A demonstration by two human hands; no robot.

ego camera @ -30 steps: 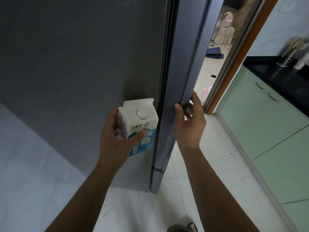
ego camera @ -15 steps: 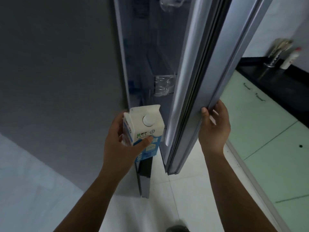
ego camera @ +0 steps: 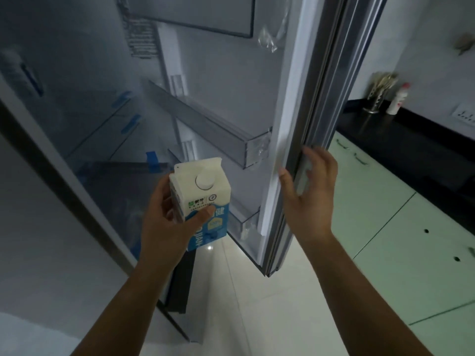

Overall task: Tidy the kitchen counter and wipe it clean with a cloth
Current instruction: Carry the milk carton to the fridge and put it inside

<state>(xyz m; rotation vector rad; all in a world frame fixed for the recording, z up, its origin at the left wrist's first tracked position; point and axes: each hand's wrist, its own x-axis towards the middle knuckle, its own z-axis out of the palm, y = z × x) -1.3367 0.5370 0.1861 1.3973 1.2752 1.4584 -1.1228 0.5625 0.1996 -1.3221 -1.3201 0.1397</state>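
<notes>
My left hand [ego camera: 169,222] grips a white and blue milk carton [ego camera: 203,201] with a round white cap, held upright in front of the open fridge. The fridge door [ego camera: 303,98] stands wide open to the right. My right hand [ego camera: 311,194] rests against the door's outer edge with its fingers spread, not wrapped around it. Clear door shelves [ego camera: 210,127] on the inside of the door look bare. The dark fridge interior [ego camera: 97,129] shows glass shelves with blue tape strips.
A black kitchen counter [ego camera: 411,150] runs along the right wall over pale green cabinet doors [ego camera: 401,227]. A utensil holder [ego camera: 377,96] and a white bottle with a red cap [ego camera: 397,98] stand on it. White floor tiles lie below.
The fridge door has swung from nearly shut to wide open, pulled by my right hand, whose fingers have loosened on its edge. The carton stayed in my left hand.
</notes>
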